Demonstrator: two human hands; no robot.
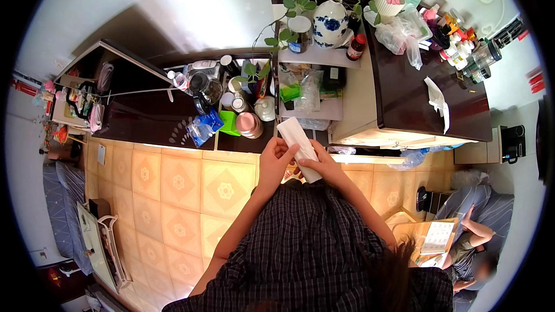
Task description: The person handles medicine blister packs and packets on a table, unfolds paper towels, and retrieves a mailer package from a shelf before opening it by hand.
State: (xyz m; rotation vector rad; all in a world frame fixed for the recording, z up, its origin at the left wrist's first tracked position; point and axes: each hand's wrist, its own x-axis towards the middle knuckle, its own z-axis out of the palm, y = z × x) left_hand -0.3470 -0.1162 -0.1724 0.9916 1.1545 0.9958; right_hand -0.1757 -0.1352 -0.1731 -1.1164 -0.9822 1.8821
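Observation:
In front of my waist I hold a long, flat white strip (295, 133) that looks like folded paper or tissue. It slants from upper left to lower right. My left hand (277, 160) pinches its left edge with bent fingers. My right hand (324, 165) grips the lower right part, with the thumb lying across its front. The fingers behind the strip are partly hidden. Just beyond my hands is a dark low cabinet (245, 143), where a pink-lidded jar (248, 125) and a bright green box (229, 123) stand.
Open shelves (324, 110) hold plastic bags and a blue-and-white vase (330, 22). On the dark counter (404, 95) at right lie a crumpled white tissue (437, 103), plastic bags and several bottles. A glass pot (211, 89) stands left. Another person (475, 254) sits at lower right by a wooden table (425, 237).

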